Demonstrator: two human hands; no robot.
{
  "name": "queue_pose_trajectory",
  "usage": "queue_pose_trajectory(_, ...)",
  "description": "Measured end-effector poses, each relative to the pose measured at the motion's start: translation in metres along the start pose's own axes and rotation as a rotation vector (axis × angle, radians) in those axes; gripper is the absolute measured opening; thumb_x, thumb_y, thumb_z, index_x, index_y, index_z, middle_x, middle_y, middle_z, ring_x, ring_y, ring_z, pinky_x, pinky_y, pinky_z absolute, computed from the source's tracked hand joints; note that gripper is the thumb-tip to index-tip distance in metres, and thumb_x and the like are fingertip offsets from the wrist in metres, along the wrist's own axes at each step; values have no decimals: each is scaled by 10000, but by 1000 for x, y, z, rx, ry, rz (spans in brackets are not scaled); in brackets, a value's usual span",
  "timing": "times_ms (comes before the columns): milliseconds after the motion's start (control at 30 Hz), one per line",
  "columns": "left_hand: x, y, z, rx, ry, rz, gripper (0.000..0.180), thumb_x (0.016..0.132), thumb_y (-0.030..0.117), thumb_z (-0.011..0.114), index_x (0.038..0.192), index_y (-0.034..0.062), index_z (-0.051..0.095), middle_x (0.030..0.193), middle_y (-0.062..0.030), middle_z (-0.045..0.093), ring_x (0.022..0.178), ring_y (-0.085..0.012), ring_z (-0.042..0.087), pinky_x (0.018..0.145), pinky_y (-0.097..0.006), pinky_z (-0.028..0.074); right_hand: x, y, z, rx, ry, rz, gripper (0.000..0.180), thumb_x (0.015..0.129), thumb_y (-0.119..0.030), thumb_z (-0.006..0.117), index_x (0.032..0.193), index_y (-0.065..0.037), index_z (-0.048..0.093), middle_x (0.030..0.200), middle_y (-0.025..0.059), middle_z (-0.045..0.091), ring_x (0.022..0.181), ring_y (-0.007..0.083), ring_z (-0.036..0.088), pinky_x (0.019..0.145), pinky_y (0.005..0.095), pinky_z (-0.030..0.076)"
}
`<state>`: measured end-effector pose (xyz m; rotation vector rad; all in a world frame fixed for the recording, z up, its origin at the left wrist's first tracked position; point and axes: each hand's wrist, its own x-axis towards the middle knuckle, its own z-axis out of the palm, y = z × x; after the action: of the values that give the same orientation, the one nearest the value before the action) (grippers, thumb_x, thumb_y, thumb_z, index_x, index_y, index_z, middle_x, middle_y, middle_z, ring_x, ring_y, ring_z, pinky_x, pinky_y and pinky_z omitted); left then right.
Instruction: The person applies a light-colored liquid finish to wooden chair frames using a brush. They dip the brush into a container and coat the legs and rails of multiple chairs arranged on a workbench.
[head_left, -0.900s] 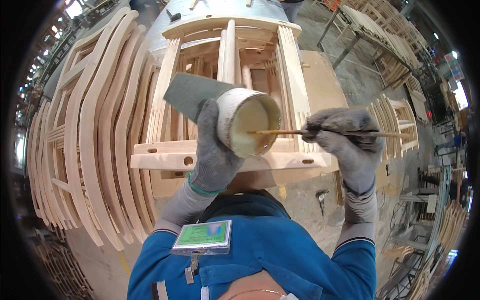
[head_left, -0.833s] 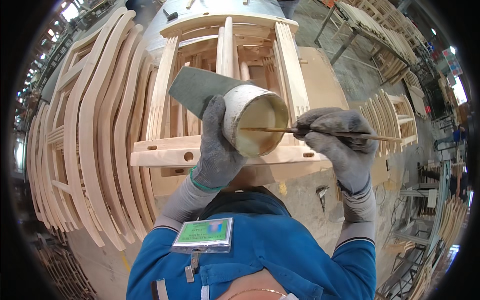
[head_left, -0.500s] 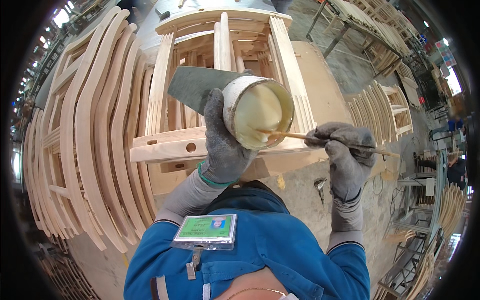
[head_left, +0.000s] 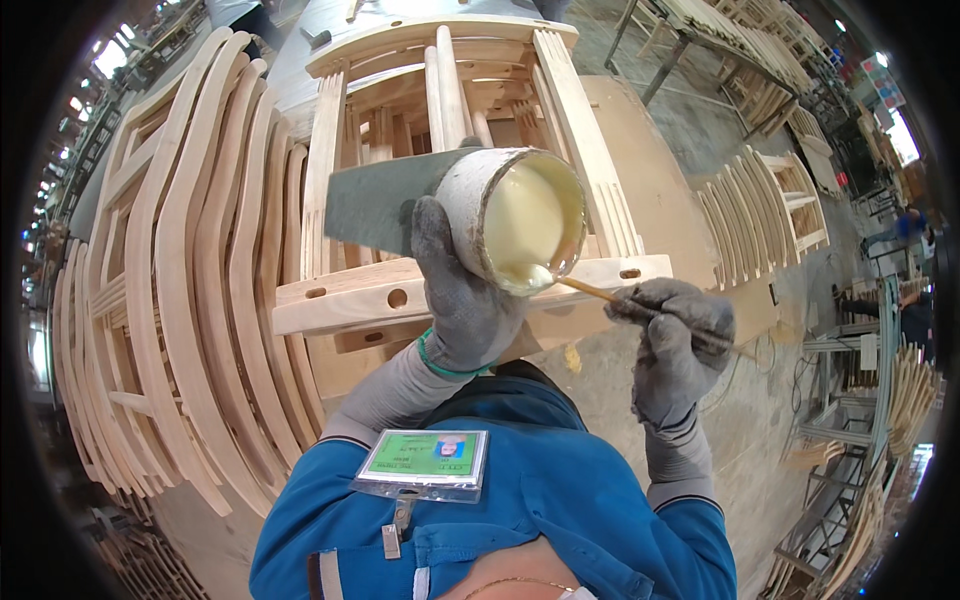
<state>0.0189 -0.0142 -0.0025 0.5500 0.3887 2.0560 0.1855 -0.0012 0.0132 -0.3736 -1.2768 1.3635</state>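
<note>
In my left hand [head_left: 462,290], gloved in grey, is a white cup [head_left: 460,205] tilted so that its mouth faces me. Thick cream-coloured liquid [head_left: 525,215] partly fills it, and its rim is crusted. A flat dark grey-green plate [head_left: 375,200] sticks out to the left from behind the cup; whether the two are joined I cannot tell. My right hand [head_left: 680,340], also gloved, pinches a thin wooden stick [head_left: 588,290]. The stick's tip lies at the cup's near lower rim, in a pale blob of the liquid.
Beyond my hands lies a pale wooden frame [head_left: 390,295] with slots and holes, on a brown board [head_left: 640,150]. Curved wooden frames [head_left: 180,220] stand in a row at left. More frames [head_left: 750,215] stand at right, near a metal rack [head_left: 845,400]. A person [head_left: 240,18] is at the far left.
My right hand has moved slightly left and down. The stick slants more steeply, its tip now at the cup's lower rim. The cup has turned a little.
</note>
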Motion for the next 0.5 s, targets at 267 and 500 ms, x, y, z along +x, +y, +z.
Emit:
queue_pose_trajectory(267,-1,-5,-14,96,82,125,605,905,528,368,1314,81,347,1261,-90,465,1192,-228,441,1009,-422,375,-11,-16,-10,-31,-2,-81,181,830,-67,610,905,27,473,915,230,587,833,296,638,734,433,558)
queue_pose_trajectory(500,3,6,-24,-24,39,105,569,916,488,399,1293,63,370,1258,-83,469,1188,-219,449,1020,-402,377,26,-31,-74,-525,376,207,161,825,-72,624,883,61,554,792,148,620,709,208,645,643,307,568)
